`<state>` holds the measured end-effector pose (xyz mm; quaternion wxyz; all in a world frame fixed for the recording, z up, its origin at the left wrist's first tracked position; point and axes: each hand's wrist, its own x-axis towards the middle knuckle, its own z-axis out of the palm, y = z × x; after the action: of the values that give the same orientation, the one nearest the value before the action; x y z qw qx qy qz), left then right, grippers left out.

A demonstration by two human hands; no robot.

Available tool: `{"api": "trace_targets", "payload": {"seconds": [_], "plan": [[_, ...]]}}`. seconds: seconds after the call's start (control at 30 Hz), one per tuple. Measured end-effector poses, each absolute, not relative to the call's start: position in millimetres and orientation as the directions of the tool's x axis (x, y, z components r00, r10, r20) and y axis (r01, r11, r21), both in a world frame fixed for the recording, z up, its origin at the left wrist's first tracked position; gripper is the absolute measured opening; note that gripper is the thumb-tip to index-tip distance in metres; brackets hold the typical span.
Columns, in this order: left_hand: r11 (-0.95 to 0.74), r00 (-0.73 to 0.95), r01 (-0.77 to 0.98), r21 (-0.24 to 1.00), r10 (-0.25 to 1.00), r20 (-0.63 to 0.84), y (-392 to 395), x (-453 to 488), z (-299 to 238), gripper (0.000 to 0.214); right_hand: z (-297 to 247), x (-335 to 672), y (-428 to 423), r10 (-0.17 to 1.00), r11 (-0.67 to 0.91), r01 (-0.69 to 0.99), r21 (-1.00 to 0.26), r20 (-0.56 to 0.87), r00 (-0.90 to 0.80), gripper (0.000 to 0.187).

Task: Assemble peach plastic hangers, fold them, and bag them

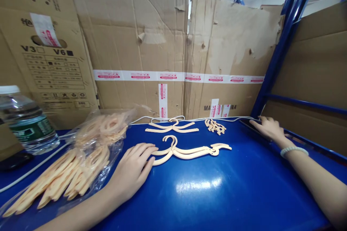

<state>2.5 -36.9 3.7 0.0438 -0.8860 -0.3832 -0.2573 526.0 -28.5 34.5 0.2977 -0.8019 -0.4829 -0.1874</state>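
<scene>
My left hand [137, 162] is closed over the left end of a cream plastic clothes hanger [189, 152], which lies on the blue tabletop with its hook pointing away from me. My fingers hide that end. A small curved cream piece [221, 148] joins the hanger's right end. Behind it lies a second set of cream hanger parts [172, 127]. To its right is a small pile of curved cream pieces [215, 126]. At the far right, my right hand [268, 128] has its fingers apart over a dark, flat phone-like object [251, 125].
A clear plastic bag [116, 140] with many cream hanger parts [58, 173] lies at the left. Beyond it stand a water bottle [27, 122] and a dark object [15, 160]. A white cable [35, 168], cardboard sheets [135, 36] and a blue metal post [282, 50] border the table.
</scene>
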Motion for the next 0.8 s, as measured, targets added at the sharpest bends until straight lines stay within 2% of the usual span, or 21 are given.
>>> {"api": "trace_targets", "payload": {"seconds": [0.1,0.23,0.3,0.37,0.5,0.8], "plan": [[-0.700,0.577,0.704,0.120,0.662,0.479,-38,3,4,0.030,42,482,-20,0.756,-0.182,0.939,-0.293,0.569,0.324,0.035],[-0.697,0.576,0.706,0.125,0.668,0.472,-39,5,5,0.028,43,395,-23,0.863,0.182,0.951,-0.249,0.504,-0.033,0.027],[-0.705,0.586,0.698,0.125,0.663,0.466,-39,6,6,0.028,39,357,-33,0.824,0.439,0.878,-0.193,0.476,-0.308,0.031],[-0.711,0.594,0.693,0.122,0.659,0.461,-39,7,7,0.027,33,330,-44,0.766,0.587,0.795,-0.153,0.423,-0.484,0.036],[-0.717,0.610,0.688,0.113,0.655,0.446,-38,7,6,0.026,22,315,-55,0.767,0.616,0.771,-0.162,0.348,-0.540,0.029],[-0.729,0.618,0.673,0.126,0.647,0.447,-32,3,1,0.025,21,315,-55,0.792,0.591,0.775,-0.222,0.340,-0.507,0.020]]}}
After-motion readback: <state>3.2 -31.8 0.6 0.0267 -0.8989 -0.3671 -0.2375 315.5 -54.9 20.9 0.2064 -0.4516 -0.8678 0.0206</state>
